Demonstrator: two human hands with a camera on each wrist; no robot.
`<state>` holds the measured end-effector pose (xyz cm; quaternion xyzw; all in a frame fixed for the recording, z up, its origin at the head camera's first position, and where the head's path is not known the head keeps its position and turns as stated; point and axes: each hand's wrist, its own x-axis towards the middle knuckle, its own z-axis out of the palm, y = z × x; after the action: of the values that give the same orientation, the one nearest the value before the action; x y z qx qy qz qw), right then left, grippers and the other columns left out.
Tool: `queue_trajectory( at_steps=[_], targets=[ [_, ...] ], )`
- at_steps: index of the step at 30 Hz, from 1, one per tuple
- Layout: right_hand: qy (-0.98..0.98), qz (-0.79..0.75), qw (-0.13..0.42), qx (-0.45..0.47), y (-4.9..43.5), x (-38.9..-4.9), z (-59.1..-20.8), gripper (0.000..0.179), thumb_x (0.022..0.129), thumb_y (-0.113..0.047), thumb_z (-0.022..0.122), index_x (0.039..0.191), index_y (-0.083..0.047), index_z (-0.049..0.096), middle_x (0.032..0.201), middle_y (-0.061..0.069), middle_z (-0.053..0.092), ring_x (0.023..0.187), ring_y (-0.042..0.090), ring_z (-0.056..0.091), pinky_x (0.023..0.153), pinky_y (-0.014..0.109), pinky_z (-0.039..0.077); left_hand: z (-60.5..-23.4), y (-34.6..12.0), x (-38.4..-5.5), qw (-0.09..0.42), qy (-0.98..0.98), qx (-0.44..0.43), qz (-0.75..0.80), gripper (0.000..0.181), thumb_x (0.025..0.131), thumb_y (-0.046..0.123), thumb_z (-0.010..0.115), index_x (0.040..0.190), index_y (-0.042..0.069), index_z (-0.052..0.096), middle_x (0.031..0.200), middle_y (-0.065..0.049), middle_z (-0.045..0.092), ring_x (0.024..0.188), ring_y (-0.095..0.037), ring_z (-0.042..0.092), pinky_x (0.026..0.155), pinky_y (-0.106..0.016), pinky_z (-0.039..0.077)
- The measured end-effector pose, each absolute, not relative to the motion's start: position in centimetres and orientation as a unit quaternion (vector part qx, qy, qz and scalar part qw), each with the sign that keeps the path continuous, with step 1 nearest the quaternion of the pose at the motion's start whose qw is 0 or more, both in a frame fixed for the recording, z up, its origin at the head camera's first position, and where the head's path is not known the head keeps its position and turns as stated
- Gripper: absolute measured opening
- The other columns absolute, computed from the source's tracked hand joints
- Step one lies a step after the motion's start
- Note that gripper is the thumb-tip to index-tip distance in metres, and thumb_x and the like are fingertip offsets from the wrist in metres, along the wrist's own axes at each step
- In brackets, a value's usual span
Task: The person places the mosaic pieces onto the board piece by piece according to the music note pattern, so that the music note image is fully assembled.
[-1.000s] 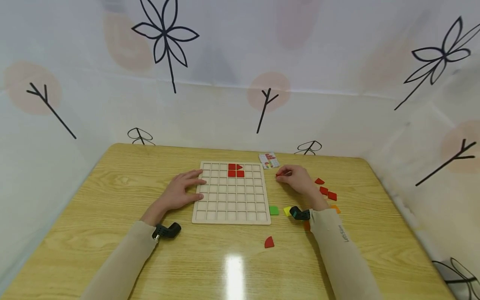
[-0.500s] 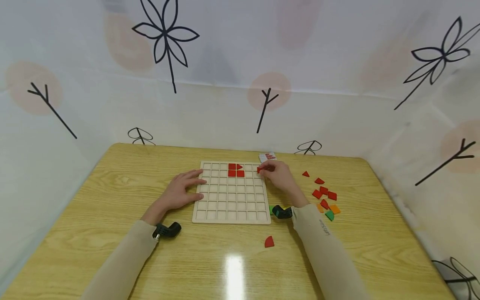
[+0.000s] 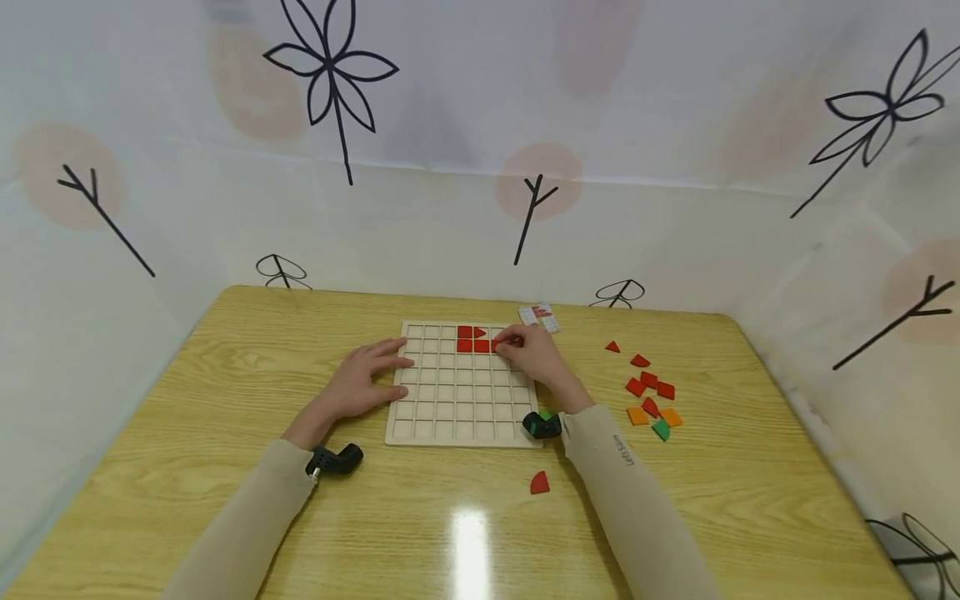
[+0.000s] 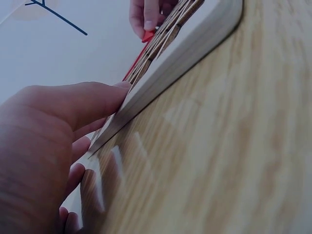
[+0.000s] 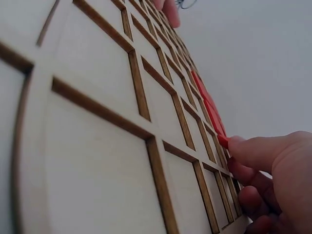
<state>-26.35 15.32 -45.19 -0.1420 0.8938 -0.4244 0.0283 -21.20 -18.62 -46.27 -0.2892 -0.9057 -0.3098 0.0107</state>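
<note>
A pale wooden grid board (image 3: 454, 410) lies on the table. In its far rows sit two red squares (image 3: 465, 339) on the left, with a red triangular tile (image 3: 480, 333) and another red square (image 3: 482, 346) beside them. My right hand (image 3: 534, 357) is over the board's far right part and pinches a small red tile (image 5: 223, 141) between thumb and finger. That tile is at the cell right of the red squares; its shape is mostly hidden by the fingers. My left hand (image 3: 362, 382) rests on the board's left edge, fingers spread.
A pattern card (image 3: 542, 317) lies beyond the board's far right corner. Right of the right arm are scattered red tiles (image 3: 648, 380), orange tiles (image 3: 637, 416) and a green tile (image 3: 661, 429). One red quarter-round tile (image 3: 539, 483) lies nearer; a green tile (image 3: 545, 415) is partly hidden.
My right hand has carried the red tile leftward from the table right of the board to the cell beside the red squares. The left hand has stayed in place.
</note>
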Motion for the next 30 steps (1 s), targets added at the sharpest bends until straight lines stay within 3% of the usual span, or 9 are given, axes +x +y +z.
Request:
queue_trajectory(
  at_steps=[14,23,30],
  targets=[
    [0.894,-0.423,0.029,-0.145,15.09,-26.23,-45.15,0.02,0.099,-0.014,0.064,0.115,-0.009,0.076,0.116,0.009,0.067,0.097,0.024,0.06,0.083,0.04,0.05,-46.3,-18.8,-21.21,0.013,-0.906,-0.288,-0.31,0.048,0.09,0.034,0.073,0.133,0.014,0.065,0.158,-0.008,0.037,0.144,-0.036,0.03,0.114,-0.061,0.015],
    [0.901,-0.411,0.018,-0.137,14.83,-26.21,-45.03,0.018,0.097,-0.015,0.067,0.111,-0.01,0.078,0.099,0.007,0.059,0.082,0.023,0.049,0.069,0.034,0.041,-46.46,-18.92,-21.27,0.012,-0.906,-0.289,-0.309,0.048,0.09,0.035,0.073,0.133,0.014,0.065,0.158,-0.008,0.037,0.144,-0.037,0.03,0.114,-0.062,0.015],
    [0.905,-0.403,0.022,-0.136,14.84,-26.35,-44.81,0.017,0.095,-0.013,0.068,0.109,-0.009,0.078,0.102,0.007,0.062,0.084,0.023,0.052,0.071,0.034,0.044,-46.48,-18.84,-21.33,0.012,-0.906,-0.29,-0.309,0.048,0.09,0.035,0.074,0.133,0.015,0.065,0.158,-0.008,0.037,0.144,-0.036,0.03,0.114,-0.062,0.015]
  ],
)
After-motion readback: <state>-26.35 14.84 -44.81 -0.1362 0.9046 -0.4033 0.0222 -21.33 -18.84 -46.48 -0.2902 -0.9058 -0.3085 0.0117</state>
